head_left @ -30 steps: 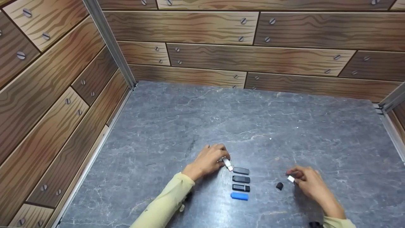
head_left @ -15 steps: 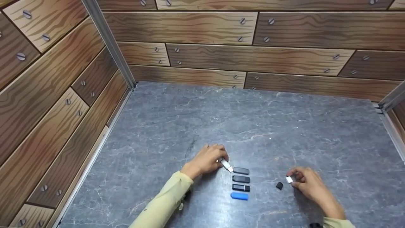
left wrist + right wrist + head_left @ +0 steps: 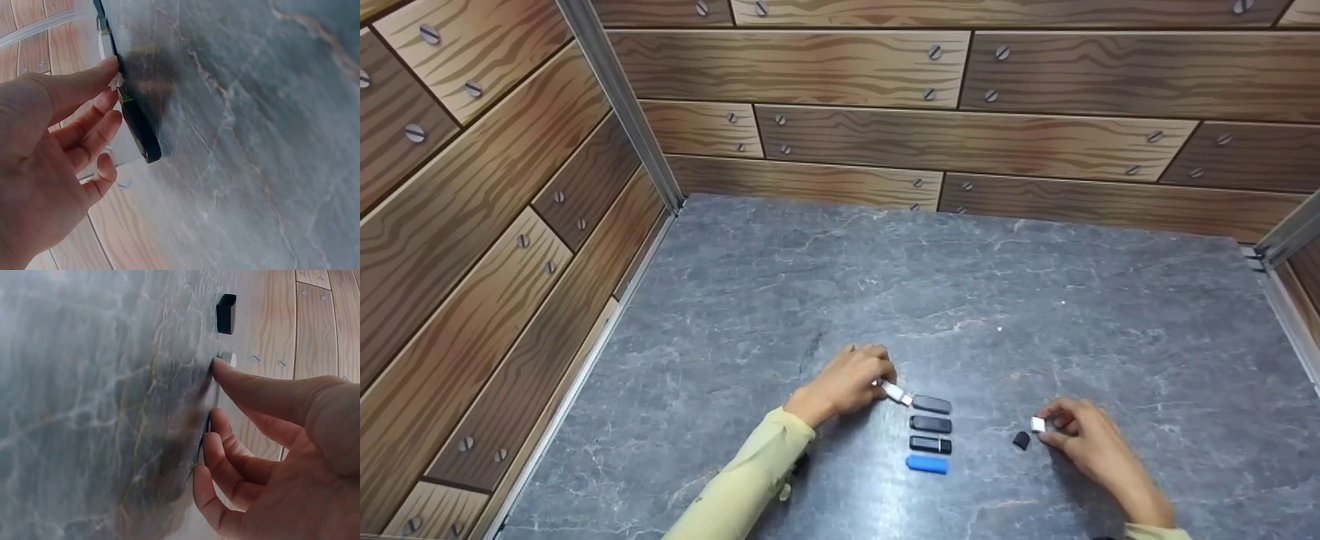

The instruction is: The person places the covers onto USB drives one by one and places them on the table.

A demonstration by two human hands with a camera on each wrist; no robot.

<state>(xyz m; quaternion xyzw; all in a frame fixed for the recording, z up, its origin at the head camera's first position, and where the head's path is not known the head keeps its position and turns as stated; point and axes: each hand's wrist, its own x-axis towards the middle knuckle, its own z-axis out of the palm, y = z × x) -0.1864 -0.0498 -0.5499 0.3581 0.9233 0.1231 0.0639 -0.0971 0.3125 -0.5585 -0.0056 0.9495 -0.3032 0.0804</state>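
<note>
Shifted white piece (image 3: 1038,424) toward nine o'clock, pinched in right hand (image 3: 1091,444), nearing black cap (image 3: 1021,441), while pinching white USB stick (image 3: 894,391) in left hand (image 3: 849,380) at ten o'clock from grey stick (image 3: 932,405), apparently leaving both unreleased.

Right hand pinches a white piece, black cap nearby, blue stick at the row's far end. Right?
No: the head view shows the blue stick at the near end of the row. The right hand does pinch the white piece, black cap nearby.

And there's the left hand (image 3: 851,379) pinching, thumb (image 3: 79,85) straight, while the right hand (image 3: 1087,439) (lower fingers (image 3: 225,468) loosely curled) pinches too, both forearms (image 3: 742,476) angling inward!
</note>
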